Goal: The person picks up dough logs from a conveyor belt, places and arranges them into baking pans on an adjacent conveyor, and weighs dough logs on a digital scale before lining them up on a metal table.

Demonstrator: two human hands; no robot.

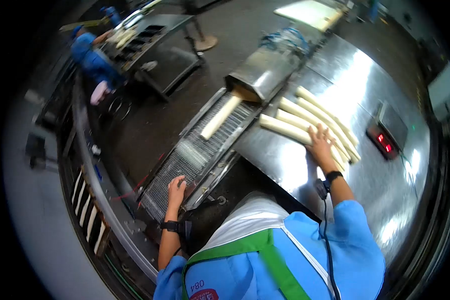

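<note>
My right hand lies with fingers spread on the near ends of several long pale dough rolls, which rest side by side on a shiny metal table. It touches them without wrapping round any one. Over the lower end of a mesh conveyor belt, by its right-hand rail, is my left hand. Its fingers are loosely bent and apart, with nothing visible in them. One more dough roll lies on the belt, its far end at the mouth of a metal housing.
A scale with a red lit display stands on the metal table at right. A rack of trays with pale strips is at lower left. At far left, a person in blue works at another table.
</note>
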